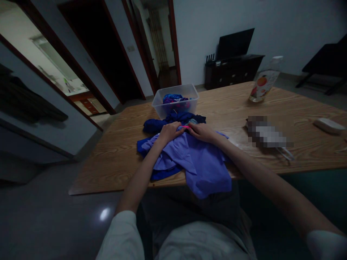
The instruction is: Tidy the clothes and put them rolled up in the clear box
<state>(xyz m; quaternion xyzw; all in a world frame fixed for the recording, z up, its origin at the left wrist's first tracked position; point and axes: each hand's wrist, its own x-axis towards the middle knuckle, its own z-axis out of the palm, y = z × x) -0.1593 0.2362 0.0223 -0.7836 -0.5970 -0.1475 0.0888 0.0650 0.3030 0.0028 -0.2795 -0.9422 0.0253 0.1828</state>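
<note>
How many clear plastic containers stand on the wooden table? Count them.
1: the clear plastic container stands at the wooden table's far edge, beyond both hands, holding bundled cloth. No others show.

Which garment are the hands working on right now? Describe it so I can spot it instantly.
On the wooden table, in front of the clear plastic bin, lies a pile of blue clothes. It is the lighter periwinkle shirt on top, draping over the near edge, paler than the navy garment behind it.

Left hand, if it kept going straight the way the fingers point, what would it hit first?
Probably the right hand, almost fingertip to fingertip with the left hand over the purple shirt.
</note>
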